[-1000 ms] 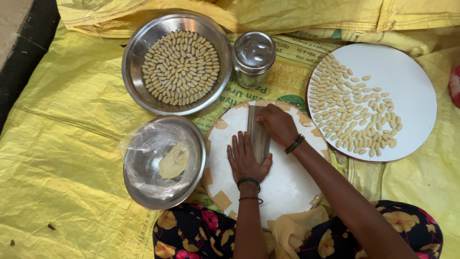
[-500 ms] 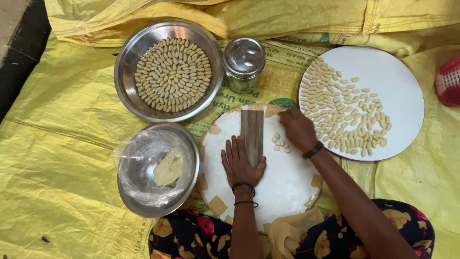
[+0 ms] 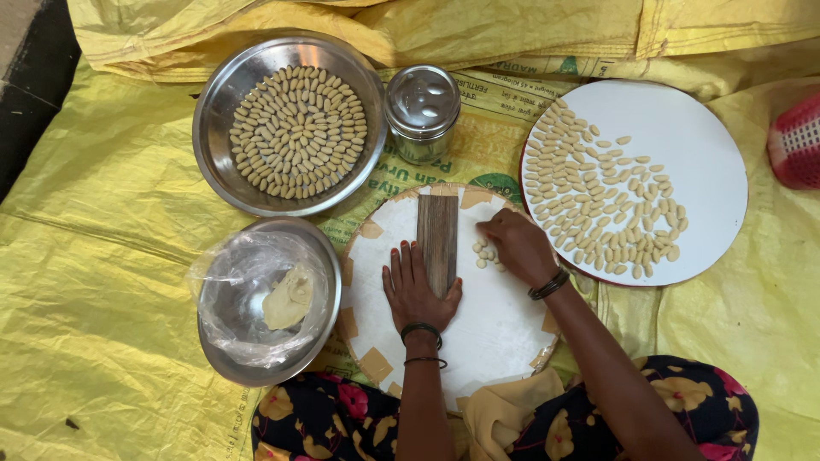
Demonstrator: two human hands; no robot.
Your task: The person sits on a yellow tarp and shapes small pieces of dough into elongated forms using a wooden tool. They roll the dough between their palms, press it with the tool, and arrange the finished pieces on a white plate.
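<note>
Right now the person is sitting over a round white board (image 3: 478, 341) with both hands on it. The left hand (image 3: 416, 288) is lying flat, fingers spread, its thumb side pressing against the lower part of a ridged wooden paddle (image 3: 438, 241); it is steadying the paddle rather than gripping it. The paddle's long axis is running straight away from the person, from the middle of the board toward its far edge. The right hand (image 3: 517, 246) is resting just to the right of the paddle, fingers curled down over a small cluster of shaped dough pieces (image 3: 485, 253); whether it is pinching any of them I cannot tell. That cluster is lying between the paddle and the right hand, so the right hand is clearly the nearer one.

Further right, a white round tray (image 3: 709, 171) is holding many more loose pieces. Beyond the board, a steel plate (image 3: 222, 111) is carrying pieces laid in neat rings, with a lidded steel tin (image 3: 421, 111) beside it. To the left, a steel bowl (image 3: 329, 282) lined with clear plastic is holding a lump of dough (image 3: 289, 299). Everything is sitting on yellow sheeting (image 3: 102, 256) spread over the floor, and a red basket (image 3: 799, 141) is showing at the right edge.
</note>
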